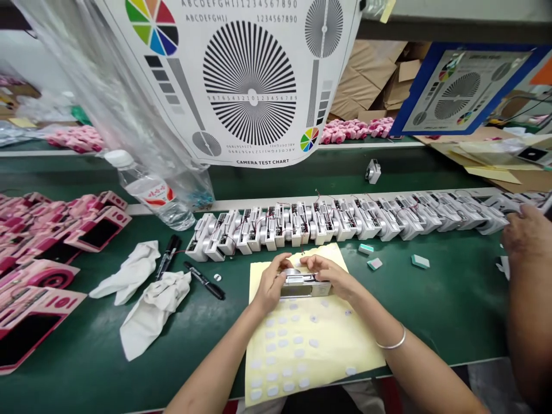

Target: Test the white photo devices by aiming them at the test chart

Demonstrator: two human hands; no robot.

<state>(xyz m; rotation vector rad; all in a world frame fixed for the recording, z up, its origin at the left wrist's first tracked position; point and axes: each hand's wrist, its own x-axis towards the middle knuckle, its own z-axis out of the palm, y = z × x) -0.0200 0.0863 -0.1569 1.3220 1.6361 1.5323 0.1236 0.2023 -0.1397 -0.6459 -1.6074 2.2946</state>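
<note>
Both my hands hold a small silver-white device body (305,286) just above a yellow backing sheet (310,368). My left hand (271,283) grips its left end, and my right hand (325,275) rests over its top right. Round white stickers dot the sheet below them. A long row of similar devices (328,221) with exposed wires stands just beyond the sheet. The part of the body under my fingers is hidden.
Two black marker pens (190,270) and crumpled white cloths (140,299) lie on the green workbench (457,310). Pink camera-shaped boxes (56,253) are piled at left, and a water bottle (150,192) lies beyond. A co-worker's hand (526,233) reaches the row's right end. A camera test chart (250,80) hangs above.
</note>
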